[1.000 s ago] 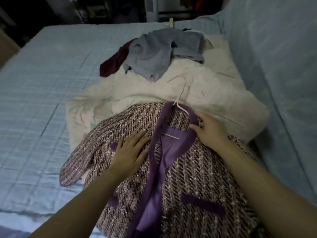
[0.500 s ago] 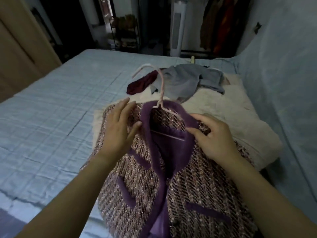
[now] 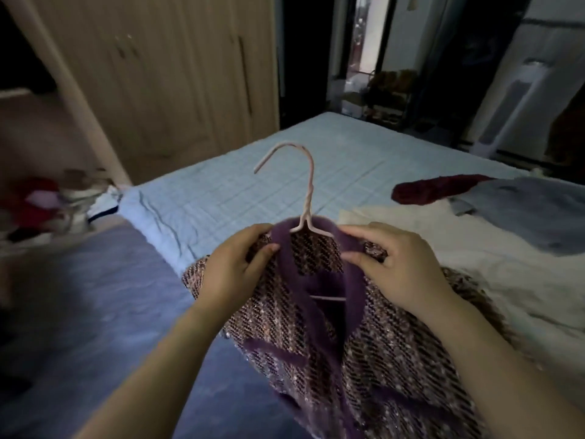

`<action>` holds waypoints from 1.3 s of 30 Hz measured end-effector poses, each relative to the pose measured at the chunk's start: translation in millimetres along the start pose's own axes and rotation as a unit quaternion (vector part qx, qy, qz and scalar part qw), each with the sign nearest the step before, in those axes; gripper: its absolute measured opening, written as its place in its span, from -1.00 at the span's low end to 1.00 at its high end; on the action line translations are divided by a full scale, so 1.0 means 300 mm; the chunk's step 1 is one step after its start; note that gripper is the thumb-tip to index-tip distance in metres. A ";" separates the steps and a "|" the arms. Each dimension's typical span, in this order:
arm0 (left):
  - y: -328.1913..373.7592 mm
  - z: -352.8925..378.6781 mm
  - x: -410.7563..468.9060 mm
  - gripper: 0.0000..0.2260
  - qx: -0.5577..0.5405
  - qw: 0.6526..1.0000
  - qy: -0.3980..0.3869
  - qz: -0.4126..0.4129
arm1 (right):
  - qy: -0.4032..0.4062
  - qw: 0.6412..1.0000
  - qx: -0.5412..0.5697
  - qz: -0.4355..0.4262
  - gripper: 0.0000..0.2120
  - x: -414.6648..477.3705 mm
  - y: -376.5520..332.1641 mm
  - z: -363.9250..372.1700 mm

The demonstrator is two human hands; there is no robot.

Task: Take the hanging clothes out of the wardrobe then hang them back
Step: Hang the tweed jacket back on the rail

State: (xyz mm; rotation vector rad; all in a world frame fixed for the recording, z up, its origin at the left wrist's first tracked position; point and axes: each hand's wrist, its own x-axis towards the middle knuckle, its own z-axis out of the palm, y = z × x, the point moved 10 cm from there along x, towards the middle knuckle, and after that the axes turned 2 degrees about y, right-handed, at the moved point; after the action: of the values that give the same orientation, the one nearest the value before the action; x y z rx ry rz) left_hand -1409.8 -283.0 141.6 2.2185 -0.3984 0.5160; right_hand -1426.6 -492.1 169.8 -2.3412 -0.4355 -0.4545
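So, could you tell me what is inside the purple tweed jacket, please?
A pink hanger: its hook rises from the collar and its crossbar shows in the front opening. Its shoulder arms are covered by the jacket.

Dim room: light-blue quilted bed [image 3: 332, 160], beige wooden doors [image 3: 177, 77] behind.

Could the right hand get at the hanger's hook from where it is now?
Probably yes. The hanger hook stands bare above the collar of the jacket, nothing covering it, up and left of the right hand. That hand grips the jacket's shoulder, though, so it would have to let go first.
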 end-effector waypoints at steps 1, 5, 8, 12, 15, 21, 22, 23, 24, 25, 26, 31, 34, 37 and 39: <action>-0.067 -0.078 -0.014 -0.75 0.000 1.000 0.014 -0.019 | -0.010 1.000 0.007 -0.017 -0.65 0.046 -0.072 0.078; -0.303 -0.359 -0.041 -0.87 0.035 0.994 0.068 -0.076 | -0.044 0.997 0.043 -0.056 -0.65 0.213 -0.307 0.376; -0.465 -0.540 -0.039 -0.82 0.049 0.988 0.108 -0.098 | -0.068 0.992 0.080 -0.073 -0.66 0.322 -0.418 0.577; -0.688 -0.726 -0.012 -0.71 0.061 0.979 0.159 -0.113 | -0.105 0.981 0.129 -0.097 -0.65 0.485 -0.521 0.844; -0.881 -0.863 0.055 -0.73 0.089 0.969 0.192 -0.127 | -0.130 0.973 0.157 -0.109 -0.63 0.647 -0.587 1.056; -1.289 -1.169 0.284 -0.68 0.123 0.948 0.236 -0.176 | -0.205 0.949 0.182 -0.155 -0.60 1.066 -0.762 1.491; -1.352 -1.227 0.325 -0.64 0.127 0.943 0.243 -0.187 | -0.214 0.945 0.186 -0.163 -0.60 1.141 -0.796 1.555; -1.417 -1.288 0.364 -0.60 0.130 0.938 0.254 -0.198 | -0.225 0.940 0.192 -0.170 -0.61 1.216 -0.833 1.619; -1.478 -1.346 0.398 -0.59 0.132 0.933 0.265 -0.205 | -0.235 0.934 0.199 -0.179 -0.61 1.286 -0.869 1.679; -1.540 -1.406 0.430 -0.59 0.134 0.928 0.277 -0.210 | -0.250 0.927 0.208 -0.186 -0.61 1.353 -0.906 1.739; -1.600 -1.462 0.460 -0.60 0.137 0.924 0.287 -0.213 | -0.266 0.919 0.216 -0.195 -0.61 1.417 -0.944 1.800; -1.899 -1.732 0.602 -0.69 0.150 0.904 0.335 -0.219 | -0.259 0.912 0.218 -0.231 -0.61 1.764 -1.134 2.097; -2.108 -1.906 0.703 -0.69 0.126 0.894 0.372 -0.217 | -0.223 0.919 0.198 -0.259 -0.67 1.995 -1.266 2.283; -2.315 -2.107 0.838 -0.67 0.110 0.890 0.393 -0.202 | -0.161 0.925 0.182 -0.291 -0.69 2.229 -1.414 2.441; -2.442 -2.243 0.953 -0.74 0.100 0.894 0.392 -0.194 | -0.110 0.937 0.139 -0.302 -0.53 2.394 -1.502 2.528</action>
State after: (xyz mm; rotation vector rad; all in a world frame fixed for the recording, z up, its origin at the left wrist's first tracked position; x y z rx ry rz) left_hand -994.4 662.9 207.7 1.9863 0.5316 1.1880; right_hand -834.8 478.3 217.1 -1.9548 -1.2598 -0.3767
